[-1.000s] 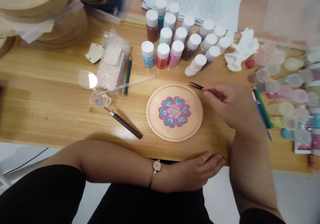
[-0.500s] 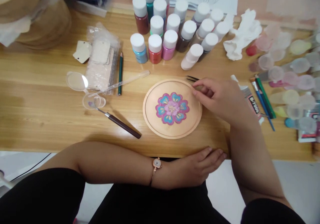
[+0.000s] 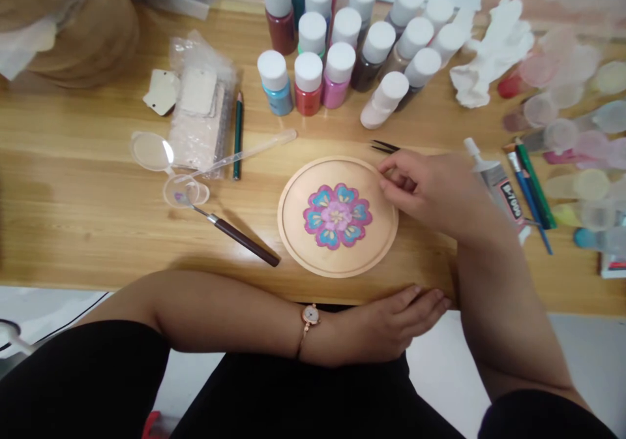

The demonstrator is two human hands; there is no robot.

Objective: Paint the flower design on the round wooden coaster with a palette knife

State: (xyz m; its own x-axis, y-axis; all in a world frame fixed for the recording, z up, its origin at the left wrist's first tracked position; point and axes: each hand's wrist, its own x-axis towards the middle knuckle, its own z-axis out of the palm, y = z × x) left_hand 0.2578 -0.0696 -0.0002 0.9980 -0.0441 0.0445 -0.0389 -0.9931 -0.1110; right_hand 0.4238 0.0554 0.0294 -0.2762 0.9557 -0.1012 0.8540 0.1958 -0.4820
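Observation:
A round wooden plaque [image 3: 298,250] with a grooved rim lies flat on the table in front of me. Painted at its centre is a pink, purple and blue flower [image 3: 337,216]. My right hand [image 3: 425,188] is at the plaque's upper right rim, thumb and forefinger pinched on the edge, the other fingers curled under. Just beyond those fingers show the dark tips of tweezers [image 3: 385,146]; their rest is hidden behind the hand. My left hand [image 3: 391,325] rests palm down along the table's front edge with fingers stretched out, holding nothing.
Several white-capped paint bottles [image 3: 308,87] stand behind the plaque. To the left are a dark-handled tool [image 3: 247,240] leaning in a small clear cup [image 3: 183,190], a dropper [image 3: 259,149] and a pencil [image 3: 238,136]. At right lie a glue tube [image 3: 503,191], brushes [image 3: 531,194] and crumpled tissue [image 3: 493,51].
The view has shifted slightly, so the things on the table appear displaced. My right hand stays at the plaque's rim and my left hand keeps its place.

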